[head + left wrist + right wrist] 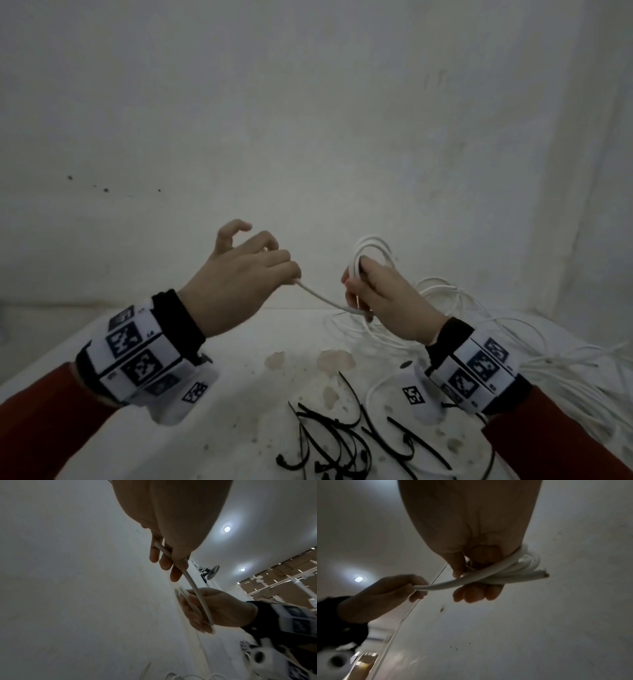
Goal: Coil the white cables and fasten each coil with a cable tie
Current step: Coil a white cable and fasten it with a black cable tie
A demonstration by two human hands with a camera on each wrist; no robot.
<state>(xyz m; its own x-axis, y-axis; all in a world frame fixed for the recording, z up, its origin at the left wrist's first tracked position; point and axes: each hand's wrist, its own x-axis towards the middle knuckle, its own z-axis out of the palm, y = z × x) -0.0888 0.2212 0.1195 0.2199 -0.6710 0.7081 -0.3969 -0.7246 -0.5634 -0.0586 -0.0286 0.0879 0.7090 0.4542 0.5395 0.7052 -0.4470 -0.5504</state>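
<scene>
Coiling first white cable [322, 298]: right hand [383, 301] gripping several loops, left hand [239, 277] pinching the feed; ties [346, 442] at 6 o'clock untouched.

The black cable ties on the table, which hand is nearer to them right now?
Right. The right hand holds the coil up and right of the black cable ties; the left hand is raised farther off, up and left.

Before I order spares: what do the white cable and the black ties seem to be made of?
white cable: likely smooth, matte plastic-sheathed wire; it bends in soft curves between left hand and right hand, with a cut end.
black ties: probably nylon; thin, springy, curved strips.
</scene>
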